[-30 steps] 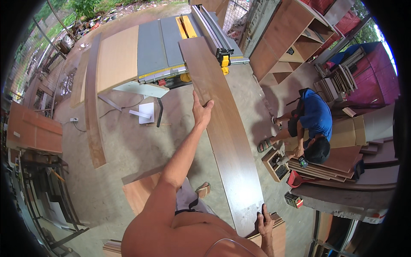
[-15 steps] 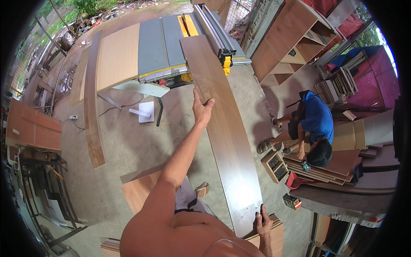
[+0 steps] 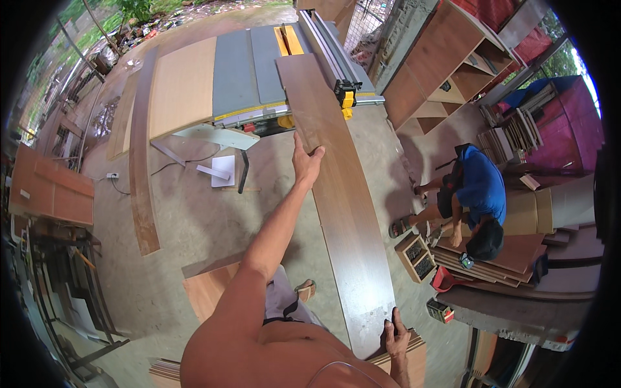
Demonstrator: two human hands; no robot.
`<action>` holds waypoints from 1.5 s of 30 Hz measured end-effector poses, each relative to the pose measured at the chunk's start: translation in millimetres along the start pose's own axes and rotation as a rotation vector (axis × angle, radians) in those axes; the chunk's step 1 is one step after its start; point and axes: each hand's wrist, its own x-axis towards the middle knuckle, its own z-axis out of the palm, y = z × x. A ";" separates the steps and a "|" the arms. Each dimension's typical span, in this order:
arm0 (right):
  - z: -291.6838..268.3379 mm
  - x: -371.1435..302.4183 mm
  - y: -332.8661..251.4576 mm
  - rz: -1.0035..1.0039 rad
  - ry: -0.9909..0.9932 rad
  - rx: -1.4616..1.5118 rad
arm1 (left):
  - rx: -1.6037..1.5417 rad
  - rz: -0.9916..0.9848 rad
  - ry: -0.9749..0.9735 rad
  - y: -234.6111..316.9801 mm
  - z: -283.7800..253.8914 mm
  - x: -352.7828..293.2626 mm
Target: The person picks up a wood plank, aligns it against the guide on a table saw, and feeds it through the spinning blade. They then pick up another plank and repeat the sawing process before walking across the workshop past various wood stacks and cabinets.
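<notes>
A long brown wooden board (image 3: 352,226) runs from my body to the table saw (image 3: 236,71), its far end resting on the grey tabletop beside the rip fence (image 3: 331,55). My left hand (image 3: 306,161) grips the board's left edge around its middle, thumb on top and fingers partly hidden beneath. At the near right corner, my right hand (image 3: 397,341) is closed on the edge, with its fingertips on the upper face. Ahead of the board's far end, the saw's yellow throat plate (image 3: 288,40) shows a dark slot.
A person in a blue shirt (image 3: 482,184) bends over stacked panels (image 3: 517,252) at right, near a divided wooden box (image 3: 416,257). An open cabinet (image 3: 446,68) stands beyond. Left are a long plank (image 3: 140,155), a white piece (image 3: 223,171) on the floor, and a rack (image 3: 71,297).
The view has shifted slightly, with the saw a little further right in it. Both hands keep their hold on the board. The person at right has moved their hands slightly.
</notes>
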 end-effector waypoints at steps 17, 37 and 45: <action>4.7 24.5 -31.1 0.023 -0.075 0.051 | 0.026 -0.018 0.000 -0.8 -0.2 32.8; 16.2 41.7 -10.9 0.069 -0.049 0.043 | 0.039 0.018 0.013 -7.0 2.0 60.7; 23.1 52.2 -14.8 0.005 -0.039 0.077 | 0.094 -0.003 0.025 -7.4 2.0 73.2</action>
